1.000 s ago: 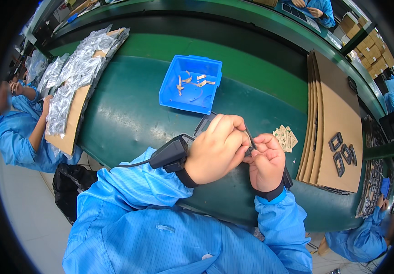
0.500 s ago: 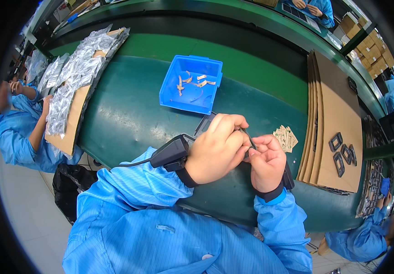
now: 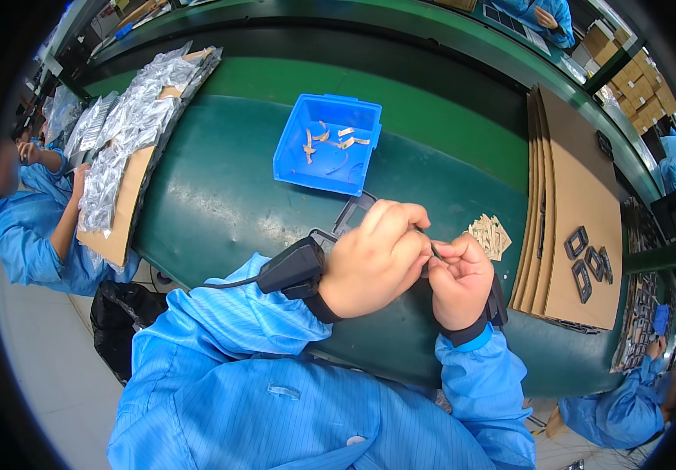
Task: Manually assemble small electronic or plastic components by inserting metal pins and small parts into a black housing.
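My left hand (image 3: 377,254) and my right hand (image 3: 463,280) meet over the green table, fingers closed on a thin dark part (image 3: 435,251). Most of that part is hidden by my fingers, so its kind cannot be made out. Beyond my left hand lies a dark grey piece (image 3: 356,208), partly covered by the hand. To the right of my right hand is a small heap of cream-coloured strips (image 3: 491,237). Past my hands stands a blue plastic bin (image 3: 330,176) with several curled, tan strips (image 3: 311,144) inside.
Stacked cardboard sheets (image 3: 580,172) at the right bear several black rectangular frames (image 3: 581,280). At the left, clear plastic bags (image 3: 130,133) lie over cardboard beside a co-worker in blue (image 3: 36,243). A black bag (image 3: 122,325) sits below the table's left edge.
My fingers have shifted slightly around the dark part. My right hand has moved a touch to the right, and more of the grey piece behind my left hand shows.
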The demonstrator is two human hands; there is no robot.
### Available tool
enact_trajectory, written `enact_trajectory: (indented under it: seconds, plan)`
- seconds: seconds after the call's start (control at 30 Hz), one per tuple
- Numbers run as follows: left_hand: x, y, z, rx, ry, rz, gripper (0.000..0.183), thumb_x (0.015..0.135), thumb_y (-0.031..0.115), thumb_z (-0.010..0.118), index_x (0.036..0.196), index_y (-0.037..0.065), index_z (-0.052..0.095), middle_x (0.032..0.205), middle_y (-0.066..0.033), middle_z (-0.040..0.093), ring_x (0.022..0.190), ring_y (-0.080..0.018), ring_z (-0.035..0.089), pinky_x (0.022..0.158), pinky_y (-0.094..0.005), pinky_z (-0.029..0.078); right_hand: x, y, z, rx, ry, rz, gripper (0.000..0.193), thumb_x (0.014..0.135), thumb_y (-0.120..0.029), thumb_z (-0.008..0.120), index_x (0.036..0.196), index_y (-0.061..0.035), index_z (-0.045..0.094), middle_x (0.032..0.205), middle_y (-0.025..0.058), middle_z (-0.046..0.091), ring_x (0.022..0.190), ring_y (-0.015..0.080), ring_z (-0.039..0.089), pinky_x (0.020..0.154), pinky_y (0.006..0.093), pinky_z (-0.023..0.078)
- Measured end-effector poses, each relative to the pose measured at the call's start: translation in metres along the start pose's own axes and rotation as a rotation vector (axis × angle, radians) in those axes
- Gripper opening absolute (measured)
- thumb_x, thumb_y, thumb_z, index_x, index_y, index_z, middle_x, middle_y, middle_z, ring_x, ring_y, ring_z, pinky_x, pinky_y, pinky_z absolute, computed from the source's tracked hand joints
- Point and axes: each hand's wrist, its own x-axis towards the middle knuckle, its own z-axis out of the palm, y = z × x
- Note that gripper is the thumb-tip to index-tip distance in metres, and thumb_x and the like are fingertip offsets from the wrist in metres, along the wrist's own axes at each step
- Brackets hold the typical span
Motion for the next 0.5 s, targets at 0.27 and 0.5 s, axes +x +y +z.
enact_trajectory:
  seconds: [0.27, 0.5]
  plan:
    - [0.0004, -0.0004, 0.0001, -0.015, -0.01, -0.008, 0.023, 0.067, 0.001, 0.074, 0.084, 0.006, 0.06, 0.103, -0.0105, 0.054, 0.088, -0.0277, 0.056, 0.072, -0.0354, 0.049, -0.0005, 0.0009, -0.0036, 0.024, -0.013, 0.014, 0.02, 0.082, 0.016, 0.052, 0.092, -0.0013, 0.052, 0.1, 0.0107, 0.066, 0.091, 0.0098, 0.065, 0.075, 0.0209, 0.052]
    - [-0.0007, 0.0012, -0.0015, 0.006, -0.007, 0.005, 0.023, 0.067, 0.002, 0.074, 0.084, 0.006, 0.06, 0.103, -0.0102, 0.055, 0.088, -0.0275, 0.056, 0.072, -0.0353, 0.049, -0.0012, 0.0019, -0.0016, 0.005, -0.01, -0.006, 0.021, 0.082, 0.017, 0.051, 0.091, -0.0015, 0.052, 0.099, 0.0106, 0.066, 0.089, 0.0098, 0.065, 0.074, 0.0215, 0.053]
